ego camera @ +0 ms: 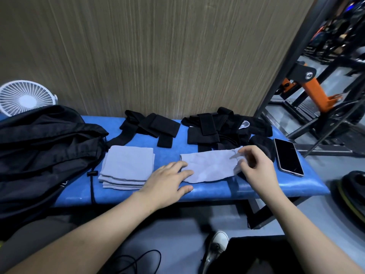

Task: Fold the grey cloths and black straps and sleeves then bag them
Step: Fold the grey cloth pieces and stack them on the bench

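Your left hand (169, 179) lies flat with straight fingers on the left end of a grey cloth (209, 167), pressing it onto the blue bench (256, 187) near the front edge. Your right hand (256, 167) has its fingers curled at the cloth's right end, where a corner is lifted; the blur there keeps you from telling whether they actually pinch it. Just left of that cloth, apart from it, a stack of folded grey cloths (126, 167) sits squarely toward the front edge. Along the back edge lie two heaps of black straps and sleeves: a smaller one (152, 127) behind the stack and a larger one (221, 127) behind the cloth you are handling. The black bag (45, 147) covers the bench's left end, touching the folded stack. A phone (288, 157) lies face up near the right end. A white fan (25, 96) stands behind the bag.
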Demonstrator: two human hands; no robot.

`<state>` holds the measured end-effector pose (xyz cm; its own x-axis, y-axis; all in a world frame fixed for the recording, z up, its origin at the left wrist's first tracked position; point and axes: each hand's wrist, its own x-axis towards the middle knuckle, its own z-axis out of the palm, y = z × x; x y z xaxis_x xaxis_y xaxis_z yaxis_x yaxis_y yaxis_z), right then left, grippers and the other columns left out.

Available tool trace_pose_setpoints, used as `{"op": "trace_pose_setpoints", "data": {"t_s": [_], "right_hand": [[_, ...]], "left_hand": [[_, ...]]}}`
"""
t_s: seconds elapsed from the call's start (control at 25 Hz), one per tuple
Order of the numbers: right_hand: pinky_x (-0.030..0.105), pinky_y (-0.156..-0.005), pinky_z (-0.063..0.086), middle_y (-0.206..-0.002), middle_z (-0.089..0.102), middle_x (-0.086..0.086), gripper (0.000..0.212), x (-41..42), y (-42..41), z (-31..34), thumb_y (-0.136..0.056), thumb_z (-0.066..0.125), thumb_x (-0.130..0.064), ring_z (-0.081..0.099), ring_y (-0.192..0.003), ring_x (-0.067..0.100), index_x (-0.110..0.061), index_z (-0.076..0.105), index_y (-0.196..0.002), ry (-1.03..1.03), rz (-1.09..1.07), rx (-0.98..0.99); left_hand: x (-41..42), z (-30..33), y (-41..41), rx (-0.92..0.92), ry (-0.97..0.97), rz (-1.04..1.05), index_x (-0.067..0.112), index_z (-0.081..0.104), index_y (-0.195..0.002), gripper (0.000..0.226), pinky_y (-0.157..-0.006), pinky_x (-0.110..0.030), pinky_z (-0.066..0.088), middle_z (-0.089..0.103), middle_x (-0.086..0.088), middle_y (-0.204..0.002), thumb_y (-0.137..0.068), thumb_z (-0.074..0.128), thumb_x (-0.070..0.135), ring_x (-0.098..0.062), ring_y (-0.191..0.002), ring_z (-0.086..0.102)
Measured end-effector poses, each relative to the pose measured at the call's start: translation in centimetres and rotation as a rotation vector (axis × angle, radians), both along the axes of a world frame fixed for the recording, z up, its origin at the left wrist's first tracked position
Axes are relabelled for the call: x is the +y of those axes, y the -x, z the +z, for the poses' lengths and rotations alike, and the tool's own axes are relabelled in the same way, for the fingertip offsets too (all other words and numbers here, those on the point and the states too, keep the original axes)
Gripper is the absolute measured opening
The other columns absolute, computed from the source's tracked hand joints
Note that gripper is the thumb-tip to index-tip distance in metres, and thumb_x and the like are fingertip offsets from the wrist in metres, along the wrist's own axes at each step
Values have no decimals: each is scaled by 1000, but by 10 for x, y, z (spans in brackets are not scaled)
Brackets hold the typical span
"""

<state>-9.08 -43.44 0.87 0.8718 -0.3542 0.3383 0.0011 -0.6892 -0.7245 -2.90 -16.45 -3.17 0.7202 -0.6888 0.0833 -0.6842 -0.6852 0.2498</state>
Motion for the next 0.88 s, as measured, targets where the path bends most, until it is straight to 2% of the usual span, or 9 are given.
{"op": "trace_pose_setpoints", "data": {"t_s": [0.12,0.28,0.44,0.6,0.68,0.76,0.88], "right_hand": [[24,-74,47,-89,62,7,32,19,-5,3,-86,62,5,57,-79,19,-21,62,-104,69,112,-93],[25,-74,45,-86,54,-3,28,52,-18,1,-84,65,4,53,-79,13,-16,61,-104,200,236,-141],[28,-76,46,-92,55,-8,27,76,-33,-13,-84,66,0,54,-84,12,-16,61,-105,250,311,-65],[34,-73,50,-93,49,-18,26,87,-44,-25,-87,66,-6,51,-81,5,-19,59,-109,266,353,-7],[31,-70,49,-92,47,-23,25,90,-48,-29,-89,65,-6,51,-80,3,-19,58,-109,267,387,-3],[20,-68,44,-92,47,-28,24,93,-47,-32,-90,64,-5,52,-81,0,-19,58,-108,259,427,-9],[11,-68,38,-93,48,-31,23,97,-46,-33,-90,63,-3,51,-83,-5,-19,58,-105,246,466,-2]], "left_hand": [[3,3,1,55,29,0,35,40,-149,54,-110,-29,33,24,14,-159,-99,43,56,-8,-144,26],[5,6,1,100,57,1,33,43,-147,51,-105,-29,39,26,15,-157,-100,45,53,-10,-140,35],[7,7,-1,144,71,39,28,43,-147,53,-99,-33,46,28,17,-155,-100,44,52,-17,-130,50],[7,7,0,167,56,48,27,37,-151,57,-99,-33,45,26,19,-157,-100,45,51,-19,-128,52],[7,8,0,174,70,52,27,36,-151,57,-98,-34,45,27,18,-157,-100,46,50,-21,-127,53],[7,9,0,177,81,52,26,38,-149,56,-96,-35,46,31,17,-155,-99,48,49,-23,-124,54],[7,9,-1,184,74,50,21,46,-138,46,-88,-37,48,40,12,-146,-98,50,46,-26,-113,59]]}}
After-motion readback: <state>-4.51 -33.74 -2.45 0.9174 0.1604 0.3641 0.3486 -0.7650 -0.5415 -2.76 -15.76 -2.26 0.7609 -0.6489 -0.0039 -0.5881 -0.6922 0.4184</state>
